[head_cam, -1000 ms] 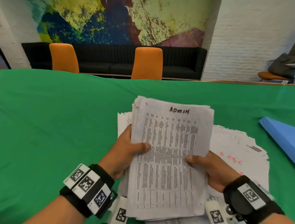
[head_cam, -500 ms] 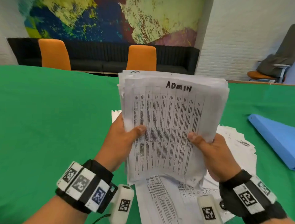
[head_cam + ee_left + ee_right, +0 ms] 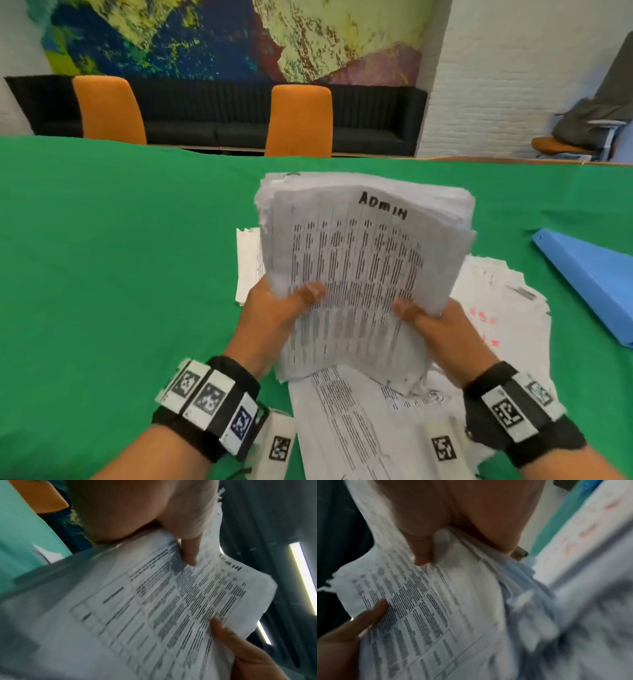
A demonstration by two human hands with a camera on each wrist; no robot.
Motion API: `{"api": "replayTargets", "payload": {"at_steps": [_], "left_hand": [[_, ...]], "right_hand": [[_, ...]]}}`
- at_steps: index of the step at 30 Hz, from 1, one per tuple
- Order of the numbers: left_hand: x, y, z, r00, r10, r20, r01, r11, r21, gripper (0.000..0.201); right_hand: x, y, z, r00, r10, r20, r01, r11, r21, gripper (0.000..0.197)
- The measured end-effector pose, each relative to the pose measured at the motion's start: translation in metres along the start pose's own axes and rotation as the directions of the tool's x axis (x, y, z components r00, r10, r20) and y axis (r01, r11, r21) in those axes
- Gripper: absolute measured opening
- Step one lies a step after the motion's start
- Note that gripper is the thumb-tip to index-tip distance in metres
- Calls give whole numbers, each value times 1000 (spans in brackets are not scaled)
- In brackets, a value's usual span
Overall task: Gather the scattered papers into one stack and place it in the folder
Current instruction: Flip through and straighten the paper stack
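Note:
A thick stack of printed papers (image 3: 363, 260), its top sheet marked "ADMIN", stands tilted up over the green table. My left hand (image 3: 277, 318) grips its left edge, thumb on the front sheet. My right hand (image 3: 435, 329) grips its right edge in the same way. The stack's lower edge sits on or just above more loose papers (image 3: 370, 425) spread on the table. The wrist views show the stack (image 3: 171, 608) (image 3: 423, 615) with a thumb pressed on the print, both blurred. A blue folder (image 3: 596, 274) lies closed at the right.
The green table (image 3: 120, 257) stretches wide to the left and far side. More loose sheets (image 3: 496, 301) with red writing lie between my right hand and the folder. Two orange chairs (image 3: 298, 120) and a black sofa stand beyond the far edge.
Both hands lifted the stack off the pile and tilted it upright a second ago. Since half a second ago it has come down, its lower edge close to the loose sheets.

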State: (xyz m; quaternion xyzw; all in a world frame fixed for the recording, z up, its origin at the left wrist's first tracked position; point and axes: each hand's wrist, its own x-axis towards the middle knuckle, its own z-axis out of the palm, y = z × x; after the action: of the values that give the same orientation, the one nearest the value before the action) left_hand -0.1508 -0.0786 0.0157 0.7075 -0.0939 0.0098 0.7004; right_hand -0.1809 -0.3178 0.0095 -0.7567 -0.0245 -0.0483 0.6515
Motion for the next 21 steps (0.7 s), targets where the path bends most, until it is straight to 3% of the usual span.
{"api": "replayTargets", "payload": {"at_steps": [1,3,7,10,12,14,17,21], "left_hand": [[4,4,-2,998,-32,57,30,999,43,58],[18,12,-15,985,-124,118,103,981,167,48],[62,5,-66,965,-262,-19,241,858,453,26],[97,-17,-91,948,-286,-141,301,653,696,31],[118,-32,-94,926,-319,-202,333,441,833,51],[138,-39,-91,895,-354,-273,397,350,848,66],[168,-46,-84,842,-381,-382,525,412,745,67],[198,-51,-81,775,-451,-442,631,537,560,61]], "right_hand": [[5,-4,-9,999,24,-28,-25,998,-51,55],[19,-15,-35,992,90,-92,-99,990,-104,48],[38,-1,-100,922,321,-217,-353,926,-133,29],[30,28,-118,832,500,-241,-536,836,-117,23],[28,45,-122,810,523,-266,-571,806,-157,29],[28,51,-121,803,529,-275,-577,805,-135,29],[30,57,-125,794,553,-253,-585,808,-74,29],[33,60,-128,801,538,-263,-563,826,-27,25]]}}
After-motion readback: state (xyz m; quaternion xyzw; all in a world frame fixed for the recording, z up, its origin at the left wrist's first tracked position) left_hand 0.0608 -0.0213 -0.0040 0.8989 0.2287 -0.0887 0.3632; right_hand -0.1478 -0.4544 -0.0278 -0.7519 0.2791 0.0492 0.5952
